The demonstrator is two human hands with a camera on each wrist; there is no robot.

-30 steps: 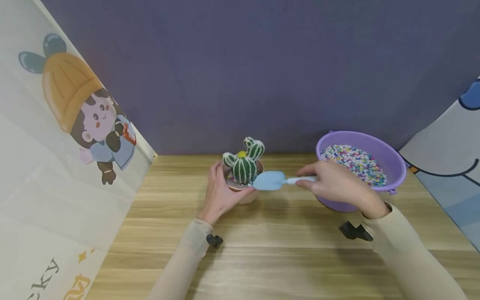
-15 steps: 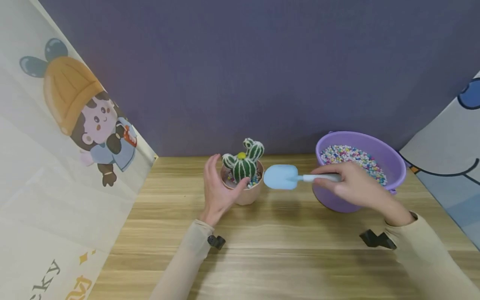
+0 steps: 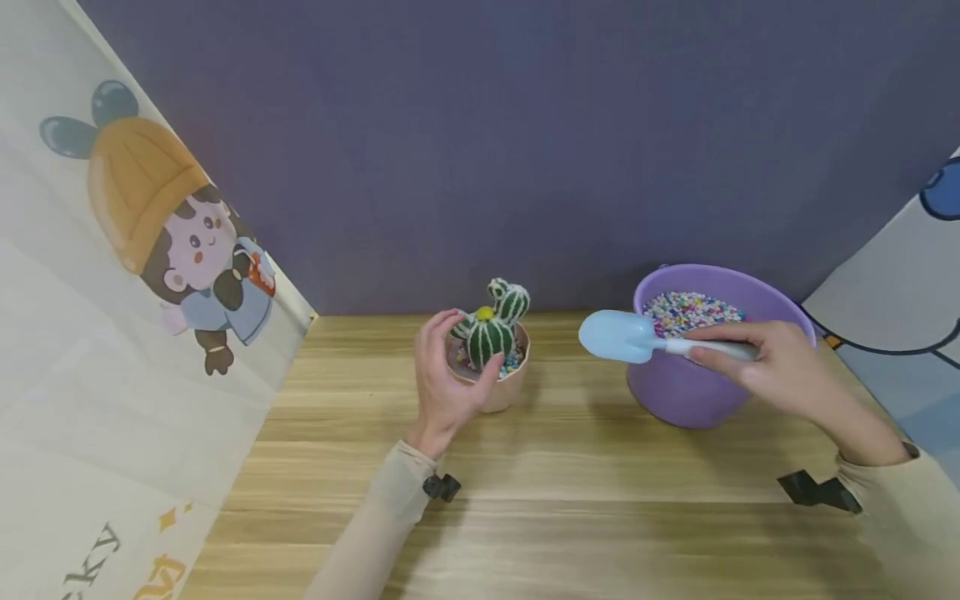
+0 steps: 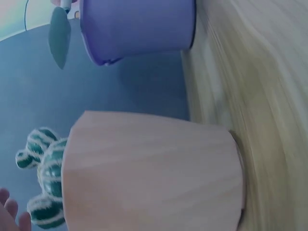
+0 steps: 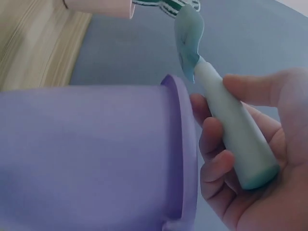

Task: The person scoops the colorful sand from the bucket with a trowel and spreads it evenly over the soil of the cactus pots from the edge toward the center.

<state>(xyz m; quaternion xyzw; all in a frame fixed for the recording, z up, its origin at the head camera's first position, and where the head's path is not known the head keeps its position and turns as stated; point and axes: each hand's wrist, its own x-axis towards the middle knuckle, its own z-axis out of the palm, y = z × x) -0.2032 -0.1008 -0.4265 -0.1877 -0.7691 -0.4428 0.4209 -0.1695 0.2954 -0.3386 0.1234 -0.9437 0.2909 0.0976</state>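
A green-and-white striped toy cactus (image 3: pixel 491 340) with a yellow top stands in a pale pink pot (image 3: pixel 504 393) among coloured beads. My left hand (image 3: pixel 444 385) hovers at the pot's left front, thumb and fingers spread loosely about the cactus. In the left wrist view its fingertips (image 4: pixel 8 211) show a small gap from the cactus's lower arm. My right hand (image 3: pixel 787 367) grips the white handle of a light blue toy trowel (image 3: pixel 617 336), in front of the bucket's rim. The blade points left, and no beads show on it. In the right wrist view the fingers wrap the handle (image 5: pixel 238 134).
A purple bucket (image 3: pixel 678 396) partly filled with coloured beads (image 3: pixel 686 310) stands at the right, near the dark back wall (image 3: pixel 480 150). Cartoon-printed panels flank the wooden tabletop (image 3: pixel 570 500) on both sides.
The trowel has moved right, from the pot's rim to the bucket's left front, in my right hand. My left hand has let go of the pot's rim and lifted toward the cactus.
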